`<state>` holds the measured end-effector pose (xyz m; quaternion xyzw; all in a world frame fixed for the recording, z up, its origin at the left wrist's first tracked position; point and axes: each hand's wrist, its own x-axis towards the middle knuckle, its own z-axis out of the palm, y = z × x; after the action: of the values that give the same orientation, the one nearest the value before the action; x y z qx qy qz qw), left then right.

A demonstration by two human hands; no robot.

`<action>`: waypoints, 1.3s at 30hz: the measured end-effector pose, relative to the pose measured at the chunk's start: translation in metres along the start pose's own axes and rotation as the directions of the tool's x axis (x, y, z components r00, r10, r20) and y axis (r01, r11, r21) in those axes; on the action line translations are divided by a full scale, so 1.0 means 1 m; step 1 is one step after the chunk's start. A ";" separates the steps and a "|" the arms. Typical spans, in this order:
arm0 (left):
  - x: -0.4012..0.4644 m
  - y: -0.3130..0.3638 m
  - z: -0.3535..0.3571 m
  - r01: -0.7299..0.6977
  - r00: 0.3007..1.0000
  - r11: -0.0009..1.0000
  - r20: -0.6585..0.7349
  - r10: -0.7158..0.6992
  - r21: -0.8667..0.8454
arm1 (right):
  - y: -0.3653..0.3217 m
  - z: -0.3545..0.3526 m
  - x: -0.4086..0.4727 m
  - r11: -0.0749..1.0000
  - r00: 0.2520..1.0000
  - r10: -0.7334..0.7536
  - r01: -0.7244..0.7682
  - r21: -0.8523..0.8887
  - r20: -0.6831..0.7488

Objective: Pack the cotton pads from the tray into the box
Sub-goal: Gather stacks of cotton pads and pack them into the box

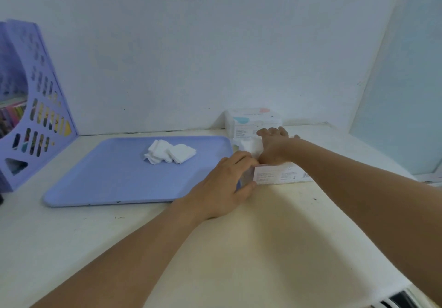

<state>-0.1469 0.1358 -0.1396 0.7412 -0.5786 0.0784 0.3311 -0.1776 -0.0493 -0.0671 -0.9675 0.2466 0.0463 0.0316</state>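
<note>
- The box lay near the back edge of the tabletop, just beside the right edge of the tray. I think this place was chosen so that the way from tray to box was short.
- The left hand gripped the near left corner of the box, the fingers curled over its top edge and the thumb against its side. In my judgement it held the box steady, so that it did not slide when something was pushed inside.
- The right hand reached over the open box with the palm down, on some white pads inside. It seemed to press them down, but I cannot tell if its fingers were straight or closed on a pad, because the back of the hand hid them.
- The box lid stood up behind the hand, near the wall, so the opening was free.
- The remaining cotton pads lay in a loose heap on the tray, near its back edge and toward its right side, well apart from both hands. So the task was, I judge, only partly done.
- A purple file holder stood at the back left corner of the tabletop.
</note>
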 end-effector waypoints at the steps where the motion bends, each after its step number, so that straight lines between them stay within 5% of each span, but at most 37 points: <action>1: 0.000 0.000 0.000 0.001 1.000 1.000 -0.010 -0.001 -0.019 | -0.001 0.001 0.002 1.000 1.000 -0.001 0.001 -0.013 -0.002; 4: 0.001 0.005 -0.005 0.031 0.997 0.983 -0.060 -0.043 -0.182 | -0.005 -0.004 0.000 1.000 0.999 -0.019 0.019 -0.009 0.049; 7: 0.005 0.009 -0.021 0.105 0.949 0.904 -0.230 -0.215 -0.415 | -0.008 -0.026 -0.010 0.973 0.995 -0.044 0.023 0.228 0.088; 10: 0.008 -0.008 -0.055 0.160 0.734 0.892 -0.553 -0.394 -0.423 | -0.034 -0.052 -0.025 0.893 0.958 -0.120 0.219 0.392 -0.262; 13: -0.005 -0.049 -0.090 0.431 0.505 0.874 -0.743 -0.439 -0.223 | -0.090 -0.049 -0.036 0.719 0.866 -0.234 0.461 0.521 -0.442; 16: -0.033 -0.092 -0.107 0.739 0.387 0.614 -0.572 -0.724 -0.277 | -0.142 -0.021 -0.019 0.736 0.911 -0.280 0.406 0.542 -0.302; 18: -0.043 -0.104 -0.111 0.823 0.340 0.468 -0.381 -0.860 -0.322 | -0.160 0.000 0.000 0.790 0.950 -0.208 0.303 0.533 -0.233; 21: -0.040 -0.115 -0.110 0.779 0.379 0.474 -0.294 -0.877 -0.411 | -0.170 0.025 0.020 0.770 0.985 -0.153 0.166 0.617 -0.075; 24: -0.039 -0.124 -0.104 0.814 0.422 0.495 -0.276 -0.863 -0.303 | -0.175 0.036 0.026 0.757 0.980 -0.197 0.143 0.637 0.013; 29: -0.038 -0.123 -0.101 0.803 0.477 0.544 -0.284 -0.832 -0.245 | -0.163 0.038 0.020 0.532 0.969 -0.240 0.187 0.826 -0.065; 34: -0.040 -0.117 -0.101 0.784 0.483 0.559 -0.300 -0.823 -0.270 | -0.144 0.045 0.018 0.462 0.960 -0.224 0.256 0.849 -0.168; 37: -0.038 -0.099 -0.103 0.677 0.467 0.650 -0.481 -0.742 -0.345 | -0.132 0.042 0.009 0.255 0.932 -0.269 0.311 0.915 -0.242; 39: -0.032 -0.078 -0.109 0.567 0.517 0.691 -0.459 -0.723 -0.449 | -0.124 0.036 0.000 0.131 0.897 -0.359 0.320 0.938 -0.257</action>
<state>-0.0570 0.2333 -0.1033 0.7900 -0.1257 0.1097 0.5900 -0.1208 0.0622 -0.0978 -0.7627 -0.0050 -0.1102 0.6373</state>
